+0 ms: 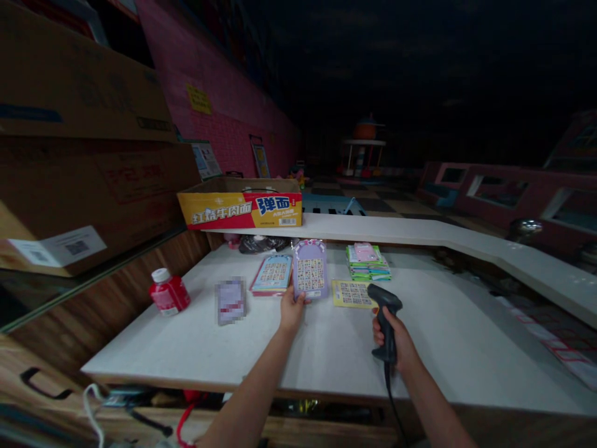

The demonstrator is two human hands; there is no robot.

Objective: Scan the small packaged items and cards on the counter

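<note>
My left hand (291, 306) pinches the lower left corner of a purple sticker pack (310, 267), its face of small printed pictures and a barcode turned toward me. In my right hand (394, 333) is a dark barcode scanner (386, 317), fingers wrapped round its handle, its head pointing left. Just left of the scanner head, a yellow sticker sheet (349, 294) lies flat on the white desk (336, 354). Left of the purple pack sits a pile of packs with a light blue one (274, 272) on top. Farther back right stands a stack of green-edged packs (367, 266).
A red bottle with a white cap (169, 292) and a blurred-out purple item (231, 301) stand on the left. An open noodle carton (242, 211) rests on the raised shelf (373, 230). Big cardboard boxes (93, 186) rise at the left. The scanner's cable (393, 398) hangs over the front edge.
</note>
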